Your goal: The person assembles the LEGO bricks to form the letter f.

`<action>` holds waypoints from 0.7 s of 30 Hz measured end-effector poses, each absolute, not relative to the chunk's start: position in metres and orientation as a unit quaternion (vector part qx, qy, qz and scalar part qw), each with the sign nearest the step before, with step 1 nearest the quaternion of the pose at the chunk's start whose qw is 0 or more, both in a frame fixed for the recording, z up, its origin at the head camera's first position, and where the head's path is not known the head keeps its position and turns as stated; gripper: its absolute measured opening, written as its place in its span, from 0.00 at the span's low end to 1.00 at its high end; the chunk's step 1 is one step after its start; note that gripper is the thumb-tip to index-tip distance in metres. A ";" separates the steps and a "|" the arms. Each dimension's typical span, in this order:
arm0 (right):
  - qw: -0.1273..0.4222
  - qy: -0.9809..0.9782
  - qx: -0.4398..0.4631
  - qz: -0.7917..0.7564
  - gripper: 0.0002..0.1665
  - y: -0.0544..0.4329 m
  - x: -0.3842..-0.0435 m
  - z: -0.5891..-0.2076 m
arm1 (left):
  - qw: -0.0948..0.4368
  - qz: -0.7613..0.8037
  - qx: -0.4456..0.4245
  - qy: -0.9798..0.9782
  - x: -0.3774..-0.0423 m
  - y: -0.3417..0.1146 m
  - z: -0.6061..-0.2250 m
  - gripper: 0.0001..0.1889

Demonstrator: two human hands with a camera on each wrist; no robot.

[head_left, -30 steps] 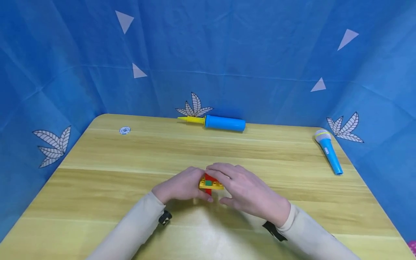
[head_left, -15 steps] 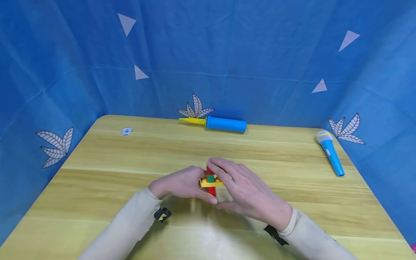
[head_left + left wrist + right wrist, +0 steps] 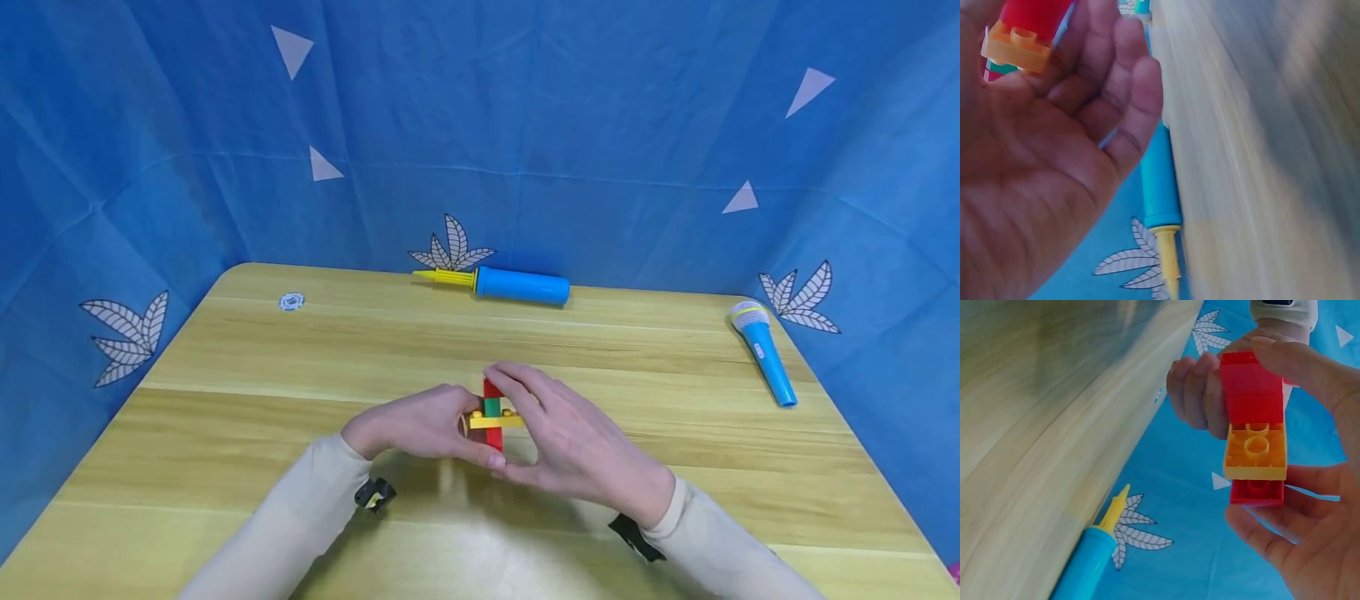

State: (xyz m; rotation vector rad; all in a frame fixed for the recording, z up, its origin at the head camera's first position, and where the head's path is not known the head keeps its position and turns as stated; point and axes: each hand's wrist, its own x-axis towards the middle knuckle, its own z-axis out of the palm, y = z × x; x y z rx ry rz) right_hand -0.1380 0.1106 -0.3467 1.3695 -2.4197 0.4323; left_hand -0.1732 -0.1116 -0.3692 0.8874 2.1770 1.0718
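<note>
Between the two hands, raised over the table, is a small build of toy bricks. In the head view a yellow brick [image 3: 495,422] crosses it, a green brick [image 3: 492,407] sits above that, and red bricks [image 3: 494,438] show at top and bottom. My left hand [image 3: 423,423] grips the build from the left, its thumb in front of the lower red part. From the right, my right hand [image 3: 573,433] holds it, fingertips at the upper red end and thumb near the left thumb tip. The right wrist view shows the yellow brick's hollow underside [image 3: 1257,450].
A blue and yellow hand pump [image 3: 521,286] lies along the table's back edge. Toward the back right rests a blue toy microphone [image 3: 768,358]. A round white and blue chip [image 3: 291,302] lies at the back left. Blue cloth [image 3: 615,125] hangs behind the wooden table [image 3: 300,358].
The build has shifted slightly right and turned, so its red and green parts stand more upright in view. My right thumb has moved in to the left thumb tip.
</note>
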 end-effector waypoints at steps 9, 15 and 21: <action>0.101 -0.876 0.438 0.174 0.57 0.112 -0.155 -0.357 | 0.139 0.332 0.287 0.888 -0.171 -0.114 -0.370 0.51; 0.055 -0.890 0.421 0.166 0.57 0.109 -0.163 -0.365 | 0.107 0.299 0.309 0.897 -0.172 -0.116 -0.376 0.53; 0.022 -0.890 0.422 0.172 0.58 0.105 -0.169 -0.375 | 0.104 0.257 0.317 0.907 -0.174 -0.116 -0.381 0.51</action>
